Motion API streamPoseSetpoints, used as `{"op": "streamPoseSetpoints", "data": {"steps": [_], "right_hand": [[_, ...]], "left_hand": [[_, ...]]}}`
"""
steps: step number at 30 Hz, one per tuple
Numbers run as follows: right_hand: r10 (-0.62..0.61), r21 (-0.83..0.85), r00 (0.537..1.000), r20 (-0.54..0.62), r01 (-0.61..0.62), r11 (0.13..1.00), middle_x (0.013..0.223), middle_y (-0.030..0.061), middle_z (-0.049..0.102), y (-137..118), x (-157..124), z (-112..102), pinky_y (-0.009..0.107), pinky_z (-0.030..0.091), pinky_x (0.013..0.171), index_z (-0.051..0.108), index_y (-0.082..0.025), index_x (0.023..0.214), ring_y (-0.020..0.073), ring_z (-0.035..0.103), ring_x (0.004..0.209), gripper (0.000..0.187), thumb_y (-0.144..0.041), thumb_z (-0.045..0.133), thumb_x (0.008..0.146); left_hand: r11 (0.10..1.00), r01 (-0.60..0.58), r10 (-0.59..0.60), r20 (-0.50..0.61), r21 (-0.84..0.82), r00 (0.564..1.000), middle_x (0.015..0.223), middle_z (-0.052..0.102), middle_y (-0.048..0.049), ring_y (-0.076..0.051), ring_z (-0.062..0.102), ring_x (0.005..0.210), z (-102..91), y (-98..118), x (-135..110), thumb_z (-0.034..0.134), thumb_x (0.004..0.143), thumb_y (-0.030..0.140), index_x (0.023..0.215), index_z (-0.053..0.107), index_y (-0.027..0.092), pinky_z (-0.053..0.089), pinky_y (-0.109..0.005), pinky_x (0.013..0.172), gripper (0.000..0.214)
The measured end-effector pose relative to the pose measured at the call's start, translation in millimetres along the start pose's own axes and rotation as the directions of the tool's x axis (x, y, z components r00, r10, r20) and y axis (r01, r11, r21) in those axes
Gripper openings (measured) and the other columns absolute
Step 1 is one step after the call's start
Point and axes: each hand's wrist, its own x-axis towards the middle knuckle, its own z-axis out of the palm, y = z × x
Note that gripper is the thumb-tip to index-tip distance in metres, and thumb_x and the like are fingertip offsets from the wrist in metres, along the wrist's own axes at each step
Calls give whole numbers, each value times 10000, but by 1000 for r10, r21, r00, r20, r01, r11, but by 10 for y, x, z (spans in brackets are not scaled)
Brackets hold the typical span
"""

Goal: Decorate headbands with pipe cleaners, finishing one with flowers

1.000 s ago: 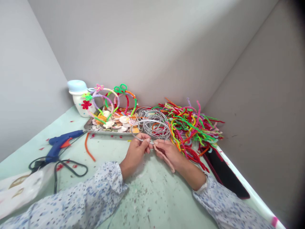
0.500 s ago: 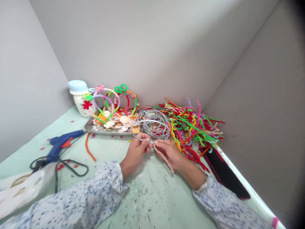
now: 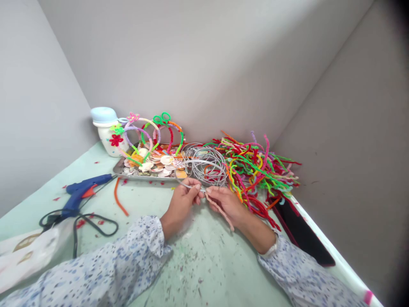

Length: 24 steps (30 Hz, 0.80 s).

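My left hand (image 3: 181, 205) pinches the end of a thin grey wire headband (image 3: 188, 163) near the middle of the table. Close beside it, my right hand (image 3: 227, 204) is closed on a pale pink pipe cleaner (image 3: 220, 210) whose top end meets the headband at my fingertips. The pipe cleaner's loose end trails down across my right palm. Just behind my hands lies a stack of bare grey wire headbands (image 3: 206, 165).
A heap of coloured pipe cleaners (image 3: 258, 170) lies at the right. A metal tray (image 3: 123, 170) holds shells and decorated headbands (image 3: 153, 132), beside a white jar (image 3: 107, 130). A blue glue gun (image 3: 79, 194) with black cord and an orange pipe cleaner (image 3: 118, 200) lie left. A dark phone (image 3: 300, 232) lies right.
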Motion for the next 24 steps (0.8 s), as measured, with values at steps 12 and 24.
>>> {"op": "streamPoseSetpoints", "data": {"steps": [12, 24], "right_hand": [[-299, -356, 951, -78, 254, 899, 799, 6, 631, 6, -59, 43, 256, 445, 569, 619, -209, 956, 128, 551, 612, 179, -269, 578, 792], [-407, -566, 911, -64, 303, 767, 781, 17, 612, 108, 9, -40, 269, 452, 615, 627, -217, 900, 142, 555, 658, 117, -273, 599, 801]], "left_hand": [[989, 48, -56, -49, -140, 997, 556, 586, 35, -62, 471, 444, -41, -44, 30, 633, 745, 269, 796, 557, 167, 339, -168, 458, 138], [990, 76, -81, -33, -123, 996, 551, 584, 38, -59, 470, 441, -22, -14, 24, 625, 754, 266, 797, 532, 170, 349, -167, 461, 140]]}}
